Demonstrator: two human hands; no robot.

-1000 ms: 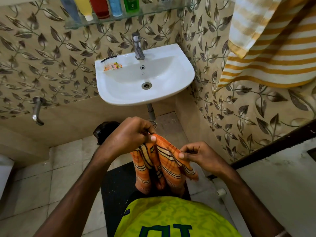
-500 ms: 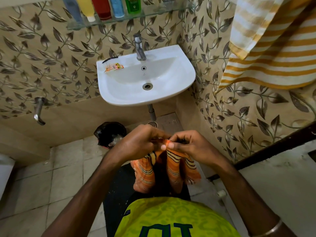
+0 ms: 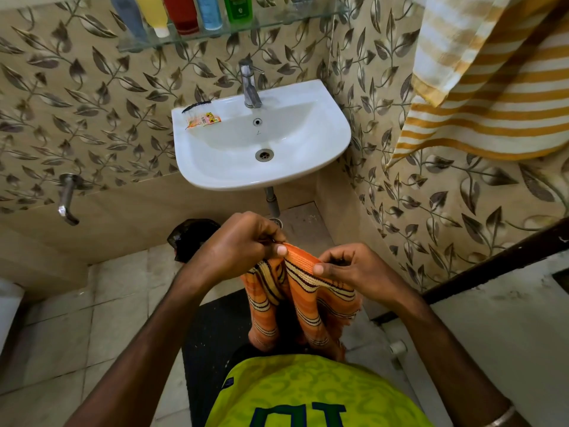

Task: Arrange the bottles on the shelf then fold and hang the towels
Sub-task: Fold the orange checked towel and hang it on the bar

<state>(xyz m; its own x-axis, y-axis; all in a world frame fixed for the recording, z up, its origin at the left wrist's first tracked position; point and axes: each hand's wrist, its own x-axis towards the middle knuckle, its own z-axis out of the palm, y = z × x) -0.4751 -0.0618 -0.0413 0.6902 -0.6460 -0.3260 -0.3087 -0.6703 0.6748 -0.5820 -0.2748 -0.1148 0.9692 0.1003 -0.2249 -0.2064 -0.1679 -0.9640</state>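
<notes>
Below your hands, your yellow-green shirt (image 3: 308,392) bears dark characters, seen upside down, perhaps "10"; nothing else reads.

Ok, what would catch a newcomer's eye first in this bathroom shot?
The orange striped towel at centre, pinched along its top edge by the left hand and right hand. Behind it, the white sink, and a row of coloured bottles on the glass shelf above.

**Hands part along the towel's edge**

The right hand (image 3: 354,269) and left hand (image 3: 243,241), which had met half a second ago, drew apart again, stretching a short span of the orange striped towel (image 3: 308,300) between their thumbs.
</notes>
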